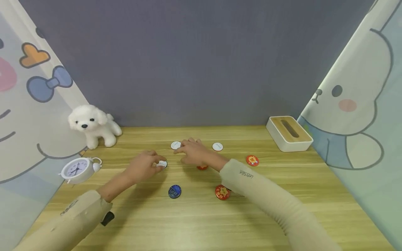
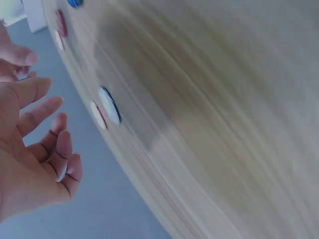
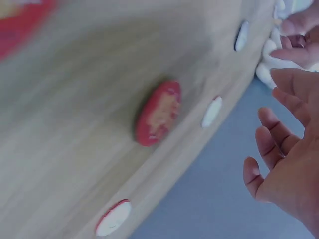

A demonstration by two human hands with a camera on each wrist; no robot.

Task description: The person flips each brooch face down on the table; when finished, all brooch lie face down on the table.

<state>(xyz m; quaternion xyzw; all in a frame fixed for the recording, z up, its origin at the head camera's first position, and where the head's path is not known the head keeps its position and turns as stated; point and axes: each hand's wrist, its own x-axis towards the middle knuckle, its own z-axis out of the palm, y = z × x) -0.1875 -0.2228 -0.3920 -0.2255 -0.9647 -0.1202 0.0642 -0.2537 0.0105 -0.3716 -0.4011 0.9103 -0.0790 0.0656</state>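
Over the table's left middle hovers my left hand point(image 1: 142, 168), fingers loosely bent. In the head view its fingertips overlap a round white-faced badge point(image 1: 162, 164) with a dark rim; the left wrist view shows this badge point(image 2: 109, 105) on the table, apart from the fingers. My right hand point(image 1: 194, 153) reaches toward the centre with fingers spread and nothing in its grasp. Just beyond its fingertips sits another white-faced badge point(image 1: 175, 145), red-rimmed. Beneath the right hand lies a red badge point(image 3: 158, 113), partly hidden from the head camera by the hand.
A blue badge point(image 1: 174, 191) and a red badge point(image 1: 222, 192) lie nearer the front. Farther right are a white-faced badge point(image 1: 217, 146) and a red one point(image 1: 252, 160). A plush dog point(image 1: 94, 125) and alarm clock point(image 1: 78, 170) stand left, a tissue box point(image 1: 289, 134) right.
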